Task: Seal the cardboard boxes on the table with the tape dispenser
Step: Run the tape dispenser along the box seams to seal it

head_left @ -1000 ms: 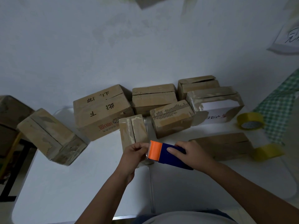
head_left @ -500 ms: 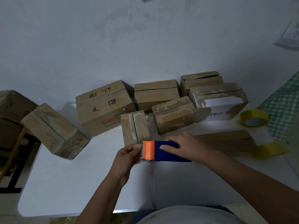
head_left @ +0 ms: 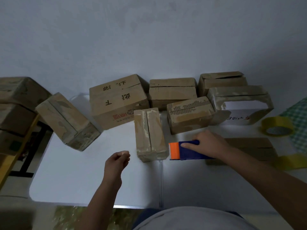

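Head view: the right hand (head_left: 208,144) grips the blue tape dispenser (head_left: 187,151), fingers curled over its top, with the orange front end pointing left. That orange end sits just beside the near right corner of the narrow box (head_left: 149,135), which lies lengthwise on the white table (head_left: 83,171) with its centre seam facing up; whether the two touch cannot be told. The left hand (head_left: 118,159) hovers above the table to the left of the narrow box, apart from both box and dispenser, its fingers loosely curled with thumb and fingertips close together, holding nothing visible.

Behind the narrow box stand more cardboard boxes: a large printed box (head_left: 116,103), a mid box (head_left: 172,92), a smaller box with torn tape marks (head_left: 189,115), and a white-faced box (head_left: 239,105). A tilted box (head_left: 66,122) lies at the table's left edge. A flat box (head_left: 249,148) lies behind the right forearm, with a yellow tape roll (head_left: 276,128) near the far right.
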`<state>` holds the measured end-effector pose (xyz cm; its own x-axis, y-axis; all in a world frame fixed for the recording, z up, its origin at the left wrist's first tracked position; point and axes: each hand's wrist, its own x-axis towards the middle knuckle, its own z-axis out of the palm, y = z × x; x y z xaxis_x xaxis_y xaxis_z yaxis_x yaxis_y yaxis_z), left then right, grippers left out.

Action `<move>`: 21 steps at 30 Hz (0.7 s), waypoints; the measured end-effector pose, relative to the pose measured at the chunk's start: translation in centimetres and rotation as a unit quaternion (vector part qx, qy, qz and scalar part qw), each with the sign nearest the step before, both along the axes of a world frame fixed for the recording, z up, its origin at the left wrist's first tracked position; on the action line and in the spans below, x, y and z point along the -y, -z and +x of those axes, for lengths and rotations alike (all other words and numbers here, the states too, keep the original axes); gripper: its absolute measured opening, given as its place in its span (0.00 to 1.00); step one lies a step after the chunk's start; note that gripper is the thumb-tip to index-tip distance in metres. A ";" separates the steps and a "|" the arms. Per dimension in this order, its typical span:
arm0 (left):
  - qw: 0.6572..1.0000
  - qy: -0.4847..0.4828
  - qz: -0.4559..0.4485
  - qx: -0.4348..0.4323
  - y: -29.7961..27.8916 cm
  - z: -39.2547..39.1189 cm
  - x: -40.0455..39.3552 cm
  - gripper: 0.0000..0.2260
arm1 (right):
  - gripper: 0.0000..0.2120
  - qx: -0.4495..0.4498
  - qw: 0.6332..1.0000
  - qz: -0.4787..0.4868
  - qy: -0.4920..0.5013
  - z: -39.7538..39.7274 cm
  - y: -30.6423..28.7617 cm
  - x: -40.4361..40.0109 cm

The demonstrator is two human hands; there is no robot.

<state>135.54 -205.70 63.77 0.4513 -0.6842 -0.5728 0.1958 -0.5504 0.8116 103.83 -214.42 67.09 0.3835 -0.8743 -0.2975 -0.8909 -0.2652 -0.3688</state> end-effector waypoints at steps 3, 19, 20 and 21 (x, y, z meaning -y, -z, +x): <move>1.000 -0.010 0.007 -0.004 0.5 -0.1 0.1 0.03 | 0.27 -0.003 1.000 0.003 -0.004 0.1 0.2 0.5; 1.000 -0.009 0.017 0.005 1.9 0.3 1.3 0.03 | 0.27 -0.046 0.999 0.017 -0.004 1.7 1.5 1.7; 1.000 -0.001 0.021 0.005 2.0 0.4 1.3 0.03 | 0.26 -0.046 0.999 0.023 0.002 2.0 1.4 1.5; 1.000 0.010 0.023 0.010 2.1 0.7 1.4 0.04 | 0.26 -0.049 0.999 0.024 0.005 2.3 1.3 1.3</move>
